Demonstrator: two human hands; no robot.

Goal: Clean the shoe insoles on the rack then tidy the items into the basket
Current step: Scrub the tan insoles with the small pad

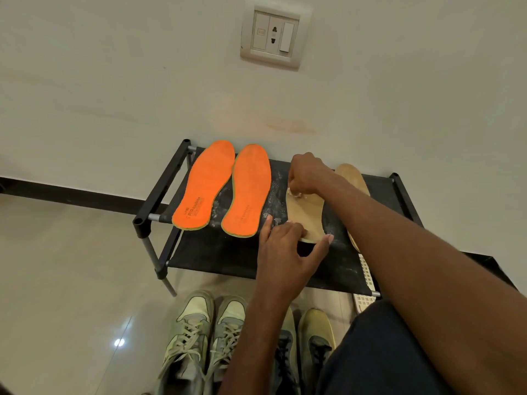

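Note:
Two orange insoles (206,185) (247,191) lie side by side on the left of the black shoe rack (159,192). A tan insole (306,216) lies to their right. My left hand (288,249) presses its heel end down with spread fingers. My right hand (306,173) grips a small white cloth or wipe (295,192) against the tan insole's toe end. A second tan insole (352,175) lies further right, partly hidden by my right forearm. White powder is scattered over the rack's top.
Two pairs of greenish sneakers (199,334) (315,337) stand on the floor in front of the rack. A white plastic basket (365,286) peeks out at the rack's lower right. The wall with a socket plate (272,37) stands right behind the rack.

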